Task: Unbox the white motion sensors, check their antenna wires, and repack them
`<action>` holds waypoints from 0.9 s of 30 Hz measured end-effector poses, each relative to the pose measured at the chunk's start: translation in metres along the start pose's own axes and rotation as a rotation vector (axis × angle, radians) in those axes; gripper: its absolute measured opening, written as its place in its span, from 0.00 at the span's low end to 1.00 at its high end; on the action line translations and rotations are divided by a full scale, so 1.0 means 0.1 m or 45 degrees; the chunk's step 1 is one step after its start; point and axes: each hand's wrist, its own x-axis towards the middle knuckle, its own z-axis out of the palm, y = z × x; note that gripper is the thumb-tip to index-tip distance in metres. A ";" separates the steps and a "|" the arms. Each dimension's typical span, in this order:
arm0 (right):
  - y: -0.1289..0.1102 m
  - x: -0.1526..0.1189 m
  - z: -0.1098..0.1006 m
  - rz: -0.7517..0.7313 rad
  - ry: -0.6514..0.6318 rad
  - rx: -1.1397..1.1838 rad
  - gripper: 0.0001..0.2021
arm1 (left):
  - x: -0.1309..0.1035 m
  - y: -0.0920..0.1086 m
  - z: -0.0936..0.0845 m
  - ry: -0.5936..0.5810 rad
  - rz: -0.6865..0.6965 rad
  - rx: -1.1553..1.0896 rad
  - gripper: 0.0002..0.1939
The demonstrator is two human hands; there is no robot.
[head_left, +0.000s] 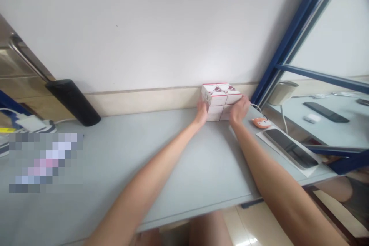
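Several small white boxes [216, 100] with red edges stand stacked as one block on the grey table [184, 161], close to the wall. My left hand [202, 112] presses against the block's left side. Against its right side lies my right hand [240, 109], its fingers wrapped toward the back. The block is held between both hands. Its rear side and some of my fingertips are hidden.
A black cylinder [73, 102] stands at the left by the wall, near a white charger [31, 124]. On the right are an orange item [261, 122], a phone [291, 148] on white paper and a blue-framed mirror [319, 71]. A blurred-out patch covers something at left.
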 end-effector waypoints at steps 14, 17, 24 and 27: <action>-0.42 -0.61 0.12 -1.245 -0.501 -0.566 0.21 | -1.37 0.12 -0.81 0.424 -0.201 0.133 0.24; -0.41 -0.59 0.11 -1.270 -0.458 -0.494 0.17 | -1.59 0.28 -0.94 0.400 -0.206 0.097 0.18; -0.66 -0.96 0.02 -1.332 -0.660 -0.062 0.07 | -1.80 0.64 -1.04 0.248 -0.388 -0.212 0.28; -0.83 -1.39 -0.03 -1.038 -0.922 0.317 0.06 | -1.80 0.70 -1.02 0.300 -0.419 -0.487 0.41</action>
